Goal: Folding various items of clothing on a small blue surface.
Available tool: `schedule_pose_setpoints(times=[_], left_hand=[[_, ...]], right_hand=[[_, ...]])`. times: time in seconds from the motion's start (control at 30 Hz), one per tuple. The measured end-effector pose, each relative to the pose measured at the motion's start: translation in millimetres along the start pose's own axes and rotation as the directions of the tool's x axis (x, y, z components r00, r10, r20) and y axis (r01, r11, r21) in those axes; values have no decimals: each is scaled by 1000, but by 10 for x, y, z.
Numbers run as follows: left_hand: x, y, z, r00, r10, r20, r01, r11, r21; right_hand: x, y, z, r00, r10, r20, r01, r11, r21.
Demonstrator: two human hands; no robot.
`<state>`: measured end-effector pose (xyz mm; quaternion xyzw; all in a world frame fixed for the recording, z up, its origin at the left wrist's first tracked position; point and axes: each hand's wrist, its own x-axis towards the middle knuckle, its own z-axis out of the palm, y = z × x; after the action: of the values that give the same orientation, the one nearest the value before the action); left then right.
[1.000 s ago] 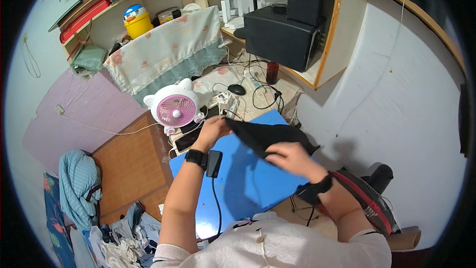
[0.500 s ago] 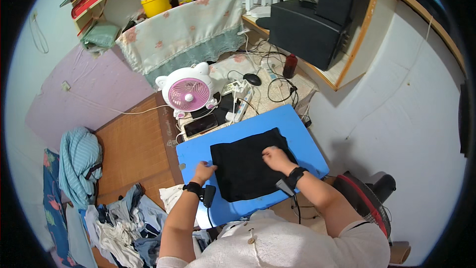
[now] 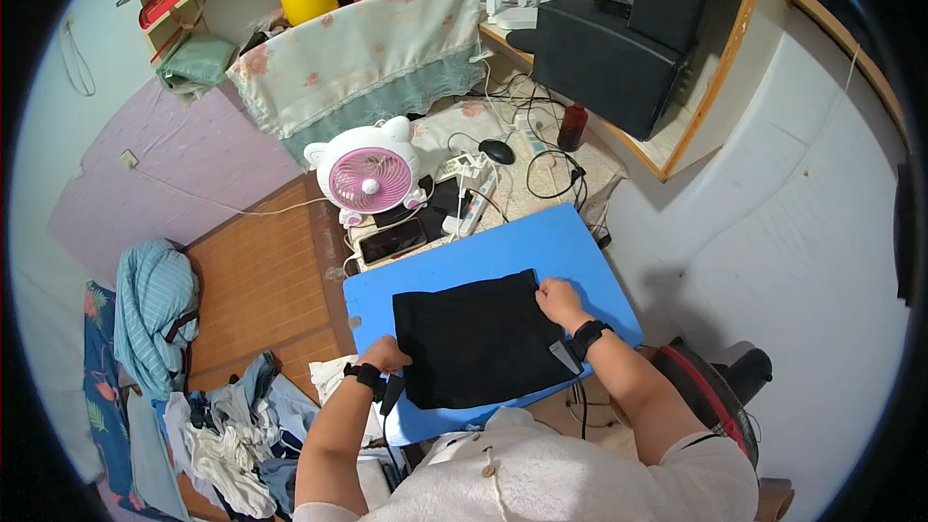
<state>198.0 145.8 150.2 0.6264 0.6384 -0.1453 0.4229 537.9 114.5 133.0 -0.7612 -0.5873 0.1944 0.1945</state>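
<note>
Your right grip (image 3: 561, 300) is curled closed on the right edge of the black cloth (image 3: 474, 343), near its far corner. Your left grip (image 3: 387, 355) touches the opposite edge, lower down; whether it pinches or merely presses is not discernible here. Placed on facing sides, the two presumably draw the cloth taut between them, which would explain its flat, near-rectangular lie. The cloth rests on the blue desk (image 3: 585, 251), directly before you, probably so that both grips reach it squarely. Beyond, the fan (image 3: 369, 184), phone (image 3: 391, 243) and mouse (image 3: 497, 152) sit on the rear desk (image 3: 601, 166), likely set back to leave room for the cloth. To your left, the clothes (image 3: 232, 454) lie heaped on the mat (image 3: 271, 300), perhaps for their nearness to the blue desk.
</note>
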Motion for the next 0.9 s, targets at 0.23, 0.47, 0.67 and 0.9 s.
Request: schedule_pose_setpoints(times=[0.23,0.47,0.67,0.9], left_hand=[[82,380,-70,746,424,-515,-317,905,285],[419,440,68,703,567,-429,-349,801,487],[492,420,81,791,414,-451,-259,894,366],[623,392,-4,749,356,-559,-217,928,301]], right_hand=[[431,-189,103,961,-271,-61,252,941,-226],[758,-178,182,936,-201,290,307,869,-388],[856,-262,-60,883,-64,465,259,893,-369],[850,-96,-23,918,55,392,73,950,-303]])
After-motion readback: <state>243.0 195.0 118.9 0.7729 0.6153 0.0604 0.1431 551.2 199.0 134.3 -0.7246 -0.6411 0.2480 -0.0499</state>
